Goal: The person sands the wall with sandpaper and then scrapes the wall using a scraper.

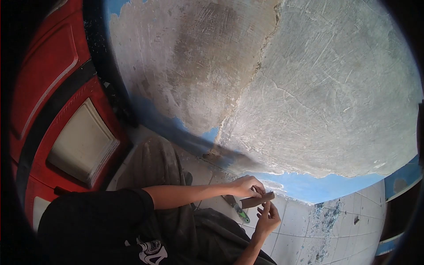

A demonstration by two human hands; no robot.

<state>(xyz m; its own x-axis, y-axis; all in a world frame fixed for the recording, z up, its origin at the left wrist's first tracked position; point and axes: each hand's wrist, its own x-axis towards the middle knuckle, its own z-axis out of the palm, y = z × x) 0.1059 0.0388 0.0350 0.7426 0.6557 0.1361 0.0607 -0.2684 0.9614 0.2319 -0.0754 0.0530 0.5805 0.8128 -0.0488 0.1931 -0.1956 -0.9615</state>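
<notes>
A curled brown-grey piece of sandpaper (pixel 252 202) is between my two hands, above the tiled floor. My left hand (pixel 248 186) has its fingers bent and closed on the upper edge of the sheet. From below, my right hand (pixel 268 218) pinches the sheet near its right end, thumb and forefinger together and the other fingers curled. Just under the sandpaper, a putty knife (pixel 242 213) with a green and black handle lies on the tiles, its blade partly hidden by my left forearm and hand.
A scraped grey wall (pixel 309 97) with a long crack rises ahead, blue paint (pixel 318 184) remaining along its bottom. Blue paint flakes (pixel 324 225) litter the white floor tiles (pixel 287 247). A red and black cabinet-like piece (pixel 66 110) with a cream panel stands at left.
</notes>
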